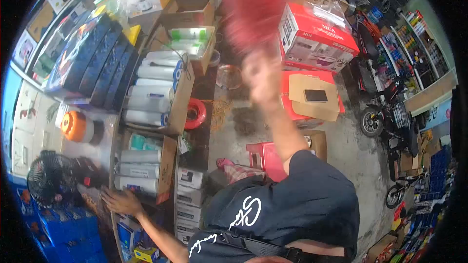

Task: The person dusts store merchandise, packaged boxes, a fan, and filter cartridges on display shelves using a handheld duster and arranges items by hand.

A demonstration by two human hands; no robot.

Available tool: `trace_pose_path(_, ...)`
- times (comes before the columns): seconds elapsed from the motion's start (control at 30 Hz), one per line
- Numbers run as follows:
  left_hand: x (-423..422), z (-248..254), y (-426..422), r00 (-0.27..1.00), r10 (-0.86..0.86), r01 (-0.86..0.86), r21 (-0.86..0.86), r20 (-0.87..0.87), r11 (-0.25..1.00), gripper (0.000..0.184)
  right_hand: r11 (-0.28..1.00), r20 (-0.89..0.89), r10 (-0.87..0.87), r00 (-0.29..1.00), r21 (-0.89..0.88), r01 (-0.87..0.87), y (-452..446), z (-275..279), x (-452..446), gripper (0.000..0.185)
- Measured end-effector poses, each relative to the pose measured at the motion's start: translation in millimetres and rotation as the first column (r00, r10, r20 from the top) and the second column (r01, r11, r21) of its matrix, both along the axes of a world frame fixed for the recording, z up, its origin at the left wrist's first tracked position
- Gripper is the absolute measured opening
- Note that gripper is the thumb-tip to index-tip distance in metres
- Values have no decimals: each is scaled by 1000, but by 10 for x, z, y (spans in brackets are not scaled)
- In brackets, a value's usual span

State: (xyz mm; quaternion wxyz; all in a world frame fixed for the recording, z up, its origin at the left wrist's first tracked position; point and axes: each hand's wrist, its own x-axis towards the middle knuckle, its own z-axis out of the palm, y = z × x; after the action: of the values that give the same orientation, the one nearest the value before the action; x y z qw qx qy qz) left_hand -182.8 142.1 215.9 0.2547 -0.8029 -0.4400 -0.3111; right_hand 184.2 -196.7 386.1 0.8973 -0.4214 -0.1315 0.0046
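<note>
My right hand (263,75) is raised ahead of me, closed and smeared by motion. Above it is a large blurred red thing (256,9), held in that hand; it looks soft, like a cloth or a duster, but I cannot tell which. At the lower left, my left hand (122,201) lies with its fingers stretched out on the edge of the shelf. Close by are a black fan (51,178) and a cardboard box of white cylinders (136,184). I see nothing held in the left hand.
Red MCA cartons (319,39) stand ahead to the right, a phone (316,96) lying on cardboard on a lower one. A pink stool (263,158) is near my legs. More white cylinders (151,90) fill a box on the left. Bikes (373,122) stand at the right.
</note>
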Motion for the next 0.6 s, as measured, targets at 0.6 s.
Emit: trace_pose_path(0.6, 667, 905, -945, 670, -259, 696, -467, 696, 545, 58, 979, -170, -190, 967, 42, 199, -1219, -1014, -630, 45)
